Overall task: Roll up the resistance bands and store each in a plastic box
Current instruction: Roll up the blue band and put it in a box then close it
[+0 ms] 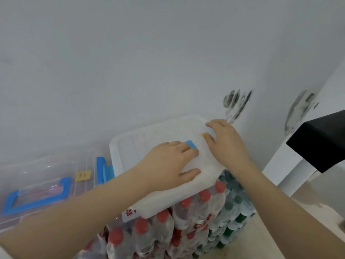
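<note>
A translucent white plastic box [149,143] with a lid rests on top of a stack of bottles, close to the wall. My left hand [171,161] lies on its lid, fingers over a blue handle or clasp [191,143]. My right hand [225,141] presses on the lid's far right corner. To the left stand other clear plastic boxes [43,176] with blue handles [37,199]; something pink shows faintly inside one. No resistance band is clearly visible.
Packs of bottles with red caps [164,227] and green caps [237,212] are stacked under the box. A black object [319,141] juts in at the right over a white ledge [291,165]. The wall [149,62] behind carries dark smudges [237,103].
</note>
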A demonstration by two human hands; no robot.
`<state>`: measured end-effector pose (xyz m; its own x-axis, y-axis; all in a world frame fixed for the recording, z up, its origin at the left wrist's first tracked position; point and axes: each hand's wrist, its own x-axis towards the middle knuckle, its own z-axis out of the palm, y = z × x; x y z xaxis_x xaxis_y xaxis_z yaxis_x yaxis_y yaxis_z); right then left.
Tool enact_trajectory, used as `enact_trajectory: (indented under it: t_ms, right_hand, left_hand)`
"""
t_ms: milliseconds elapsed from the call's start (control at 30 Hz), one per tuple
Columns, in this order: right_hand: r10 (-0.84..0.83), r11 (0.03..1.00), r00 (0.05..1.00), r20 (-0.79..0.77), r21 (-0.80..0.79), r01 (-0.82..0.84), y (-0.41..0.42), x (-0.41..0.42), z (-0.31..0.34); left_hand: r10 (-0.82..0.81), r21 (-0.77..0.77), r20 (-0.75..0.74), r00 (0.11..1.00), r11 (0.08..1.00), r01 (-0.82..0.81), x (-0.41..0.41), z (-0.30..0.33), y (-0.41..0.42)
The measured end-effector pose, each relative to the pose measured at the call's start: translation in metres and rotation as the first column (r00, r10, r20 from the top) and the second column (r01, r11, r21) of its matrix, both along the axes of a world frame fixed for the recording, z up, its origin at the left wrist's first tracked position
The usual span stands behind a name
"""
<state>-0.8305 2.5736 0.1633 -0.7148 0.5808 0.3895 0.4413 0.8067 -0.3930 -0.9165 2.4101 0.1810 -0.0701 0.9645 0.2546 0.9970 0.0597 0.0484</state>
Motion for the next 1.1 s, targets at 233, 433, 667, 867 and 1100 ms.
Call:
enact_trajectory:
  t_ms: [233,433,667,867,1100]
  right_hand:
    - [0.600,0.795,0.800,0.018,0.097,-0.599,-0.111,-0.011,0.006]
    - [0.546,0.748,0.815,0.194,0.324,-0.579,-0.159,-0.018,-0.014]
    - [0.497,0.814,0.857,-0.138,0.417,-0.404,-0.151,-0.027,-0.016]
    - [0.506,0.831,0.856,-0.105,0.327,-0.450,-0.144,-0.028,-0.013]
    - [0.587,0.768,0.795,0.151,0.207,-0.606,-0.120,-0.013,-0.015]
  left_hand:
    - [0.325,0.267,0.334,0.885,0.868,-0.419,-0.049,-0.002,-0.103]
    - [0.396,0.182,0.625,0.673,0.764,-0.619,-0.045,-0.014,-0.149]
    - [0.395,-0.125,0.880,0.265,0.729,-0.673,-0.019,-0.014,-0.131]
    - [-0.035,-0.282,0.894,-0.446,0.729,-0.623,-0.033,-0.009,-0.097]
    - [0.227,-0.238,0.968,-0.110,0.681,-0.692,-0.032,-0.019,-0.084]
